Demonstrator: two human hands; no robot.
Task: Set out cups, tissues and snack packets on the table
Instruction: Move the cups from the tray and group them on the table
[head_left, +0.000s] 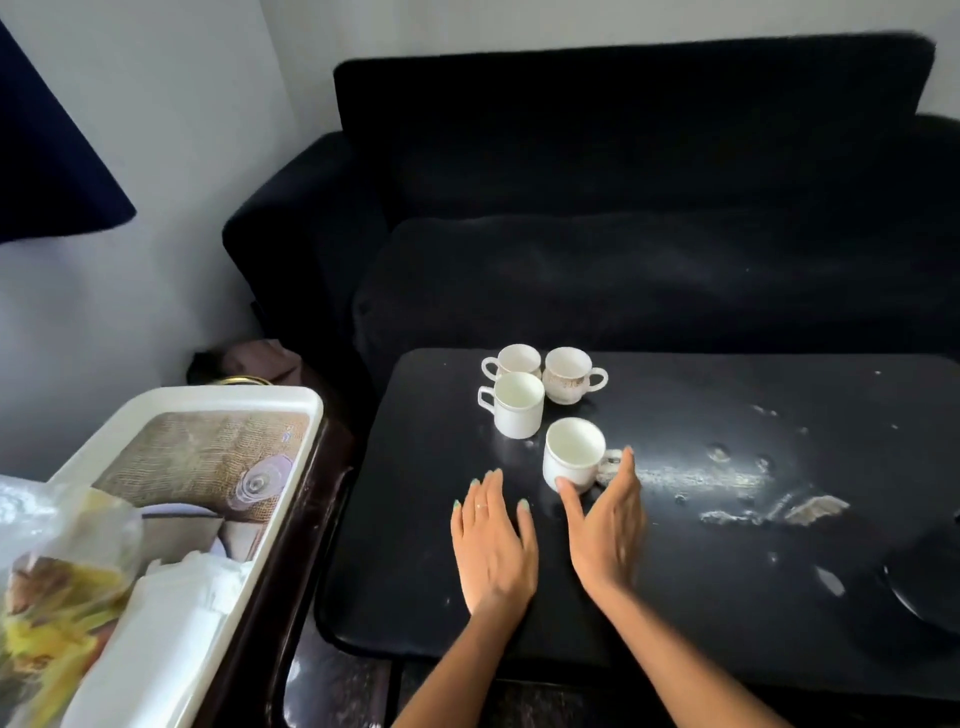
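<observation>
Cups step seems done: right hand (605, 525), fingers straight, touches the nearest cup (574, 455); left hand (493, 540) spread; tissues (176, 613) next

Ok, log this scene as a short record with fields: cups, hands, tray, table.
cups: four white cups on the table, nearest cup apart from the other three
left hand: left hand open, flat over the table
right hand: right hand open, thumb touching the nearest cup
tray: white tray at left, holds snack packets and tissues
table: black table, scuffed
</observation>
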